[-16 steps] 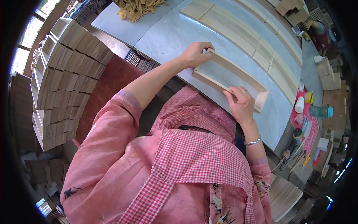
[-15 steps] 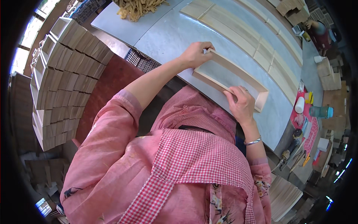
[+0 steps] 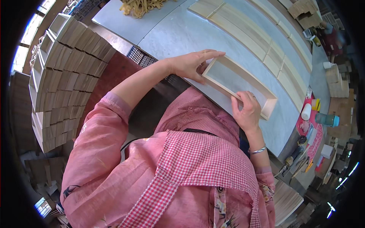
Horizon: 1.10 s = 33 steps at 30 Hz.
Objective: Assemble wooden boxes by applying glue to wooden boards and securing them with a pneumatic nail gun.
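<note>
Clearly, left hand (image 3: 192, 65) spreads across wooden frame's (image 3: 247, 77) end; right hand (image 3: 248, 110) holding side.

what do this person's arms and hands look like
The left hand and right hand are ungloved. The pink cloth left sleeve and pink, floral-printed right sleeve end in mauve cuffs. A silver metal bangle circles the right wrist.

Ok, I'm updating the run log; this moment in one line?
wooden frame: at table edge | left hand: spread around left end | right hand: gripping near side
</note>
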Motion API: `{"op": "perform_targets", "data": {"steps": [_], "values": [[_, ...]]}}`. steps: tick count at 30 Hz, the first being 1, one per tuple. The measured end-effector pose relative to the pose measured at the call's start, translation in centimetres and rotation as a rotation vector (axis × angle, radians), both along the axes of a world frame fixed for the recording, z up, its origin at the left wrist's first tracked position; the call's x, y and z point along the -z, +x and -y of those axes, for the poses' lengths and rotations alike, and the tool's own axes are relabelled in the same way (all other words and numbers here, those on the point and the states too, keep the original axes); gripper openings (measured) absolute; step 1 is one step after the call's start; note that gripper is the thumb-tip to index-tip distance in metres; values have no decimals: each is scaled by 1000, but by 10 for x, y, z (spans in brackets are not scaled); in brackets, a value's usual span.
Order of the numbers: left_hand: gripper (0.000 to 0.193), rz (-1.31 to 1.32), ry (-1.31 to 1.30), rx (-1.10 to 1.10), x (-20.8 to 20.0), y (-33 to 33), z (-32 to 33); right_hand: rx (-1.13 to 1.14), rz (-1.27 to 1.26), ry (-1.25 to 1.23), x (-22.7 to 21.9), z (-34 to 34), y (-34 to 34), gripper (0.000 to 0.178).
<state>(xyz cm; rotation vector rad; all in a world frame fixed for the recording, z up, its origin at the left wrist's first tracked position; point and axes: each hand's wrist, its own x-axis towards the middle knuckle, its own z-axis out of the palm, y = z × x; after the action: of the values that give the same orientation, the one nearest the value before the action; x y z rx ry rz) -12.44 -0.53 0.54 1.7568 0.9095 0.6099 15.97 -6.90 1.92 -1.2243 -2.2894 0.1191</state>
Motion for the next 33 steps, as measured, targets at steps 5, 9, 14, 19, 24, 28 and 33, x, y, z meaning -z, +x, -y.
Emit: {"op": "perform_targets", "data": {"steps": [5, 9, 14, 19, 24, 28, 33], "values": [[115, -77, 122, 34, 7, 4, -11, 51, -15, 118, 0, -12, -59, 35], [112, -82, 111, 46, 5, 3, -11, 147, 12, 28, 8, -20, -87, 38], [102, -9, 270, 5, 13, 5, -4, 165, 15, 96, 8, -20, -91, 37], [99, 56, 312, 15, 22, 6, -7, -72, -121, 117, 5, -16, -91, 23], [102, 88, 286, 14, 27, 5, -3, -296, -26, 37, -2, -20, -81, 38], [101, 144, 262, 10, 35, 5, -2, -415, -51, -87, -29, -39, -84, 36], [94, 56, 284, 145, 63, 10, -8, -485, -162, -29, -66, -142, -165, 28]]}}
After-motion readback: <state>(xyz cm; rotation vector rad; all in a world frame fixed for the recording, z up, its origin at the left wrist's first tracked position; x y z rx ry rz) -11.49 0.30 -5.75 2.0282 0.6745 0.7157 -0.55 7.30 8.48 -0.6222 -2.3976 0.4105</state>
